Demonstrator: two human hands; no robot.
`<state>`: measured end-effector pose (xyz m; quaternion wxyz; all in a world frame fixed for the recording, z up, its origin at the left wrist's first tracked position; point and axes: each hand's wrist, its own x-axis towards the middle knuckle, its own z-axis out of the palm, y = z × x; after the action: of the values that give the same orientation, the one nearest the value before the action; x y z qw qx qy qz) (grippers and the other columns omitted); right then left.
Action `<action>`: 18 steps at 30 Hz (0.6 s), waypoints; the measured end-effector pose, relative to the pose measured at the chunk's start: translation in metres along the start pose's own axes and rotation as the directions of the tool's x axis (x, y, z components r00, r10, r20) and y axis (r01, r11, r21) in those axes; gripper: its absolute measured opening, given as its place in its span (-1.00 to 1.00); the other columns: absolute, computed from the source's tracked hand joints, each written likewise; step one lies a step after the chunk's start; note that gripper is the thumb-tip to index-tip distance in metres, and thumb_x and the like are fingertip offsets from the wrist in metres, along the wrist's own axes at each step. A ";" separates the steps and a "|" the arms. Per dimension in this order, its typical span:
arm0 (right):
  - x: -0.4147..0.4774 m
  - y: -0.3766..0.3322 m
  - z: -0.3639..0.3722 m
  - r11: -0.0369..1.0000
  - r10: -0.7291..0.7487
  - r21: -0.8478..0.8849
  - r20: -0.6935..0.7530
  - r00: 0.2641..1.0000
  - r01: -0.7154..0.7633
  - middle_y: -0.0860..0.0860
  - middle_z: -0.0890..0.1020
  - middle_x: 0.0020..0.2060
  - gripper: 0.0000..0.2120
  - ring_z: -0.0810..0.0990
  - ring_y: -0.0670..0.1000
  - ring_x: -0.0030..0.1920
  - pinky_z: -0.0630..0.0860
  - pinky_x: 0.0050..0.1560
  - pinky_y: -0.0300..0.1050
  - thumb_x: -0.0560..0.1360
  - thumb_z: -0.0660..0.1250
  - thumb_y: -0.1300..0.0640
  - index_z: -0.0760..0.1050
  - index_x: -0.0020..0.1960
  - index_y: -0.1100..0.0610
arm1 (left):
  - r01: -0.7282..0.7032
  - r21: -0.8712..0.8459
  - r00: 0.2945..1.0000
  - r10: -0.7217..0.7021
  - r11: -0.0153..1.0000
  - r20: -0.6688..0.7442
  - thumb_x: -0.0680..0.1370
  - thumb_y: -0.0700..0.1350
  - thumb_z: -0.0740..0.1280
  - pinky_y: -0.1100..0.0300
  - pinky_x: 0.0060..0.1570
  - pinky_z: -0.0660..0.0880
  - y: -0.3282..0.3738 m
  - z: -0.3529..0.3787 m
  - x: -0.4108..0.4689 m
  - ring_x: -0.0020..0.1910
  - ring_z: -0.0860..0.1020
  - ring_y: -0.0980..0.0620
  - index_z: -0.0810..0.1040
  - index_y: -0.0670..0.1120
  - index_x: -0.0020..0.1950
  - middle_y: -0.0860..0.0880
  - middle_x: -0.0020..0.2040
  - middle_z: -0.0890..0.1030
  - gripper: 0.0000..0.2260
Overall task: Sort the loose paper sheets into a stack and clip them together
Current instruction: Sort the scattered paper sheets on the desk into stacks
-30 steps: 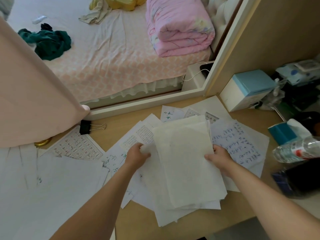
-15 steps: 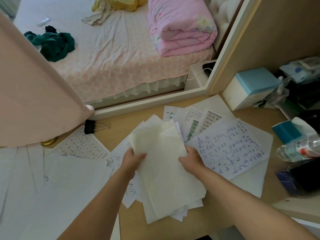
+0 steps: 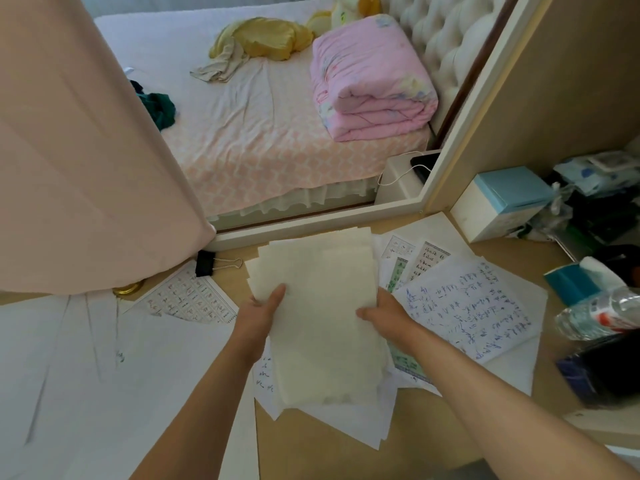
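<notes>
A wooden desk is seen from above, with two bare forearms reaching in from the bottom edge. A stack of pale, cream sheets is held at the middle of the desk, lifted at its far end. Its left edge is gripped by the left hand, with the thumb laid on top and the fingers hidden beneath. Its right edge is gripped by the right hand in the same way, thumb over the top sheet. The sheets in the stack are not squared; several corners are fanned out at the far left.

More loose paper is spread under and around the stack. A sheet covered in blue handwriting lies just right of the right hand. A printed grid sheet lies to the left, and large white sheets cover the desk's left side.

A black binder clip lies on the desk at the far left, apart from the stack, beside the hem of a pink curtain.

At the right edge, a white box with a blue lid, a teal tissue pack and a plastic water bottle lying on its side are seen. Beyond the desk, a bed with a folded pink quilt is visible.
</notes>
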<state>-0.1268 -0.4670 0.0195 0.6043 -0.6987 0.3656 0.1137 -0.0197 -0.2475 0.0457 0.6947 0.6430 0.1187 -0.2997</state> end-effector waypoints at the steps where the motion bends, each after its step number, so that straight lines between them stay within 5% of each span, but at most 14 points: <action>1: -0.006 -0.006 0.006 0.999 -0.033 -0.006 -0.033 0.999 0.033 0.02 0.61 0.18 -0.56 0.59 0.06 0.15 0.53 0.25 0.07 0.52 0.35 0.25 0.41 0.37 0.06 | -0.047 0.037 0.998 0.048 0.998 -0.039 0.52 -0.01 0.44 0.14 -0.15 0.57 0.007 0.003 -0.005 -0.04 0.67 0.01 0.58 0.04 0.01 0.00 -0.02 0.69 -0.88; 4: -0.031 -0.028 0.020 0.981 -0.183 0.030 -0.198 0.963 0.193 -0.01 0.59 0.17 -0.55 0.57 0.02 0.16 0.51 0.20 -0.06 0.53 0.32 0.34 0.39 0.37 0.08 | -0.190 0.069 0.979 0.195 0.979 -0.059 0.50 -0.01 0.47 0.17 -0.21 0.58 0.033 0.006 -0.020 -0.14 0.68 0.08 0.57 0.06 -0.04 0.02 -0.04 0.69 -0.89; 9: -0.074 -0.055 0.028 0.927 -0.314 0.065 -0.409 0.857 0.371 -0.02 0.63 0.00 -0.66 0.62 -0.01 0.00 0.50 -0.15 -0.30 0.50 0.36 0.36 0.47 0.23 0.13 | -0.390 -0.002 0.921 0.390 0.921 0.019 0.49 -0.09 0.49 0.18 -0.17 0.63 0.060 0.001 -0.052 -0.16 0.68 0.18 0.59 0.06 -0.03 0.17 -0.16 0.71 -0.88; 14: -0.092 -0.043 0.038 0.948 -0.284 0.039 -0.340 0.897 0.315 -0.05 0.57 0.15 -0.40 0.57 0.00 0.16 0.54 0.20 0.06 0.45 0.42 0.33 0.28 0.39 0.02 | -0.422 0.088 0.906 0.421 0.902 0.036 0.35 0.06 0.59 0.10 -0.06 0.62 0.043 -0.015 -0.069 0.03 0.65 0.06 0.51 0.06 0.18 0.05 0.06 0.65 -0.53; 18: -0.097 -0.038 0.039 0.946 -0.297 0.023 -0.351 0.888 0.325 -0.11 0.59 0.10 -0.46 0.58 -0.01 0.13 0.56 0.17 0.16 0.43 0.41 0.34 0.33 0.25 -0.09 | -0.479 0.195 0.874 0.485 0.856 0.016 0.37 0.09 0.57 0.15 0.00 0.57 0.039 -0.024 -0.077 0.07 0.57 0.13 0.48 0.13 0.18 0.13 0.09 0.57 -0.55</action>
<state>-0.1598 -0.3943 0.0976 0.5696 -0.7322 0.3528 -0.1226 -0.0532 -0.2048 0.1161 0.6800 0.7212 -0.0640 -0.1156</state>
